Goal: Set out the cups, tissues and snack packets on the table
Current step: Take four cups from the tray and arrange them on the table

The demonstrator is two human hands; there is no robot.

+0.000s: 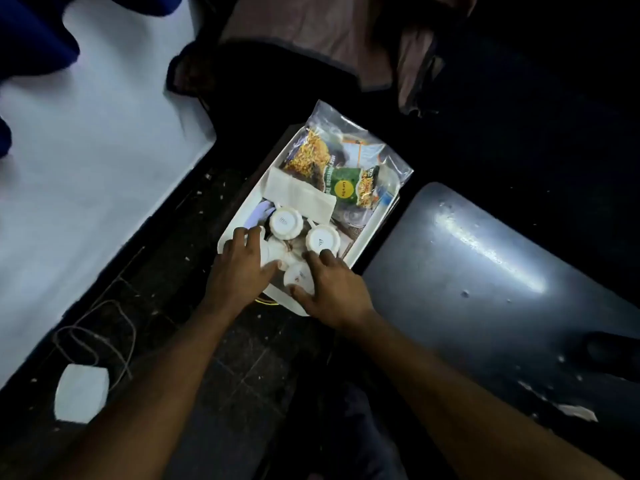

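Right hand [332,289], thumb and fingers curled round one upturned white cup [298,276]; left hand [242,258], fingers spread over a second cup [275,252]; both in a white tray [361,243] on the dark floor [249,358]. Cups: likely hard, smooth, breakable, best taken by body or handle. Folded tissues [301,197] and bagged snack packets [346,174], light, lie beyond; grey seat [485,271] crowds alongside.

— What do the hands hide?
— The left hand [242,268] covers most of one white upturned cup [275,252]. The right hand [334,289] covers half of a second white cup [298,276] and part of the white plastic tray [367,237].
— And the print?
— The marks on the cup bases are too small to read. The dark blue cloth [31,36] is cut off by the top-left edge.
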